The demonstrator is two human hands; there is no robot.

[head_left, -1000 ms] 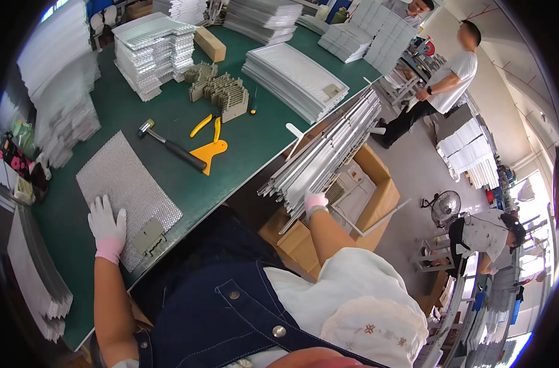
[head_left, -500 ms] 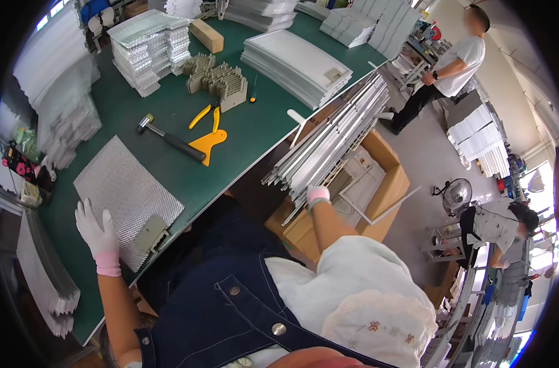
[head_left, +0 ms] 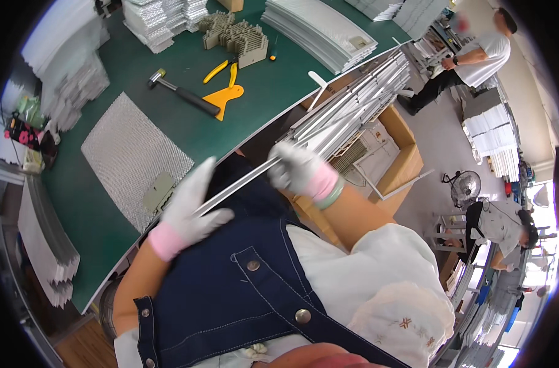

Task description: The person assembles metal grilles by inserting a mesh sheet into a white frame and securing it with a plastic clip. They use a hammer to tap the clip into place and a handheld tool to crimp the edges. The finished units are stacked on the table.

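A thin silvery metal strip (head_left: 239,184) slants in front of my body, off the table's edge. My right hand (head_left: 296,170), in a white glove with a pink cuff, is closed on its upper end and slightly blurred. At the lower end my left hand (head_left: 190,207), gloved the same way, has its fingers stretched and thumb apart, with the strip's end between them. Just beyond it, a grey mesh panel (head_left: 135,156) lies flat on the green table (head_left: 117,257). A grey-green plastic piece (head_left: 159,193) sits at the panel's near edge.
A hammer (head_left: 187,96), yellow-handled pliers (head_left: 221,72) and a yellow scraper (head_left: 225,100) lie beyond the panel. Right of the table, metal strips (head_left: 359,107) rest over a cardboard box (head_left: 402,138). Panel stacks (head_left: 319,30) stand farther back. Another person (head_left: 476,58) stands at the far right.
My right hand has come away from the strip bundle, bringing one strip across my front. My left hand has left the mesh panel and moved right to the strip's lower end.
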